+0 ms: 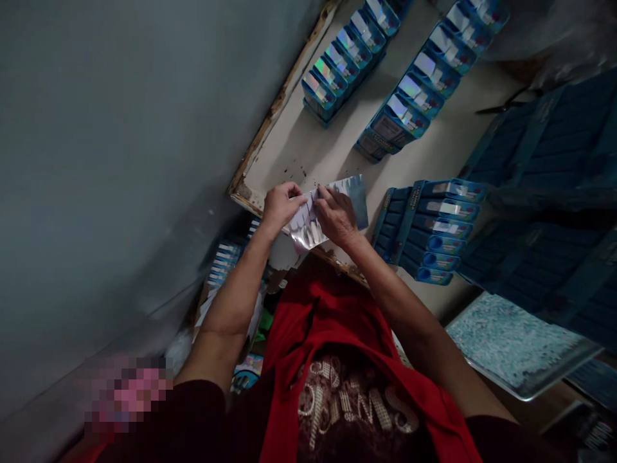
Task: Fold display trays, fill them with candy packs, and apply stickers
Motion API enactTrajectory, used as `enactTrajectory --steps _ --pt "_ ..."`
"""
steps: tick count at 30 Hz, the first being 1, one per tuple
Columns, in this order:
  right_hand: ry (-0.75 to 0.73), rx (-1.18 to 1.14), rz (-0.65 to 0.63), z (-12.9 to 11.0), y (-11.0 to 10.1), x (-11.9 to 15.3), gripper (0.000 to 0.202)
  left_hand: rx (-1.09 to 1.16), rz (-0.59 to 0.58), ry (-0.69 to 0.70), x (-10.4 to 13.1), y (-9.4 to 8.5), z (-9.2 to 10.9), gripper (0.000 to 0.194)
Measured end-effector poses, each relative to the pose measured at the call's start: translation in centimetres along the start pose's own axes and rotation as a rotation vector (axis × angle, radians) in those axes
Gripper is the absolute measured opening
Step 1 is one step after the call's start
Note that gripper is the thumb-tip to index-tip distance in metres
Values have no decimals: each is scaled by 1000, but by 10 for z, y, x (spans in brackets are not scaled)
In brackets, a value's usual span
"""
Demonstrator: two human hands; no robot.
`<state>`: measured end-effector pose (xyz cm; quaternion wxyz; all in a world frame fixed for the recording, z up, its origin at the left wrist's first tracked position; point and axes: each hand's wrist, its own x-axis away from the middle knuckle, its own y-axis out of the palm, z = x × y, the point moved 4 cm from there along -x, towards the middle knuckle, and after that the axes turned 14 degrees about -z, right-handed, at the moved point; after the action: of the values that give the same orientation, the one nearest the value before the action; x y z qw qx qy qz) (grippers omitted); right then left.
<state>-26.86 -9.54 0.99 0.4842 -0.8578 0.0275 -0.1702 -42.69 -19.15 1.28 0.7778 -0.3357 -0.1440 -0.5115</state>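
A shiny silver sheet (354,193) with rows of strips lies at the near edge of the white table (282,151), its lower left corner curling over the edge. My left hand (281,207) is at the sheet's left end, thumb and fingertips pinched together at its upper edge; whatever sits between them is too small to make out. My right hand (336,214) rests on the middle of the sheet, fingers bent and pressed together near the upper edge, close to my left fingertips.
Rows of blue boxes with shiny stickers (321,90) (409,103) stand farther back. Stacked blue boxes (441,241) are right of my hands. Beyond them are larger blue stacks (544,141) and a tray of small pale-blue pieces (515,341). A grey wall (120,128) rises at left.
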Motion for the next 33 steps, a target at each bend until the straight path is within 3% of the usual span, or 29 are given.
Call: enactTrajectory --steps 4,9,12,14,16,19,21,22,27,30,33 --pt "-9 -40 -31 -5 0 21 31 43 25 -23 0 2 -3 12" --pt "210 -149 55 -19 -22 55 19 -104 94 -66 -11 -10 -1 11" --pt "351 -424 146 -25 -40 76 18 -128 188 -22 -13 -14 6 18" --pt "443 -697 172 -26 -53 91 19 -63 248 59 -5 -10 14 39" --pt "508 -922 176 -26 -66 107 23 105 186 116 10 5 21 61" --pt "535 -1088 170 -27 -88 130 29 502 -182 92 39 46 30 88" --pt "553 -1132 167 -27 -98 144 33 699 -403 53 59 70 39 91" --pt "564 -1147 164 -26 -101 150 34 749 -459 34 67 79 43 87" --pt "635 -1231 218 -21 -106 181 43 727 -475 -49 89 104 63 52" --pt "687 -1295 290 -16 -109 204 46 688 -463 -73 99 121 81 44" --pt "748 -1149 404 -4 -121 231 39 644 -411 -51 106 142 105 42"
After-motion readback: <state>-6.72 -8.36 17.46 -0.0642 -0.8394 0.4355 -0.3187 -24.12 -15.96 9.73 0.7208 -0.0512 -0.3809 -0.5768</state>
